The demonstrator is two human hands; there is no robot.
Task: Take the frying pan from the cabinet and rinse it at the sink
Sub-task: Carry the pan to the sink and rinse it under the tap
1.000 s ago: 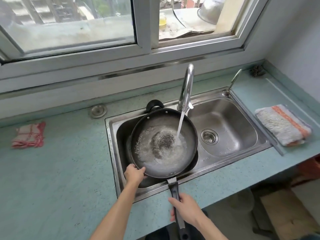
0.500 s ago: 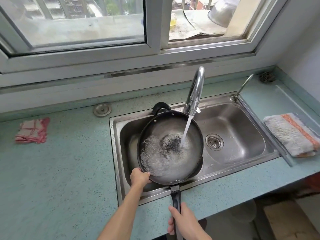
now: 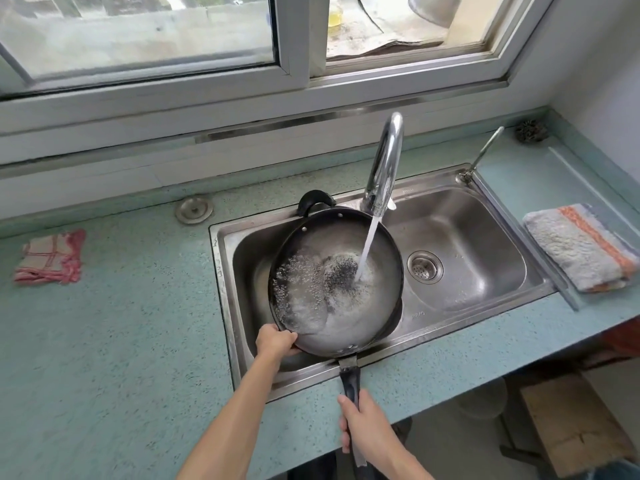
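- The frying pan (image 3: 332, 233) was held over the sink (image 3: 485, 317), under water from the faucet (image 3: 384, 168).
- Its rim was pinched by the left grip (image 3: 275, 341).
- Its handle (image 3: 350, 379) was clasped by the right grip (image 3: 363, 420).

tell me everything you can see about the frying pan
The frying pan is round, dark and metal-looking, with rivets, a small black loop handle at the far side and a long black handle pointing toward the person. It is held over the left basin of the sink, seemingly tilted left, where bubbly water pools. The stream from the faucet strikes its middle. The left hand grips the near-left rim; the right hand grips the long handle.
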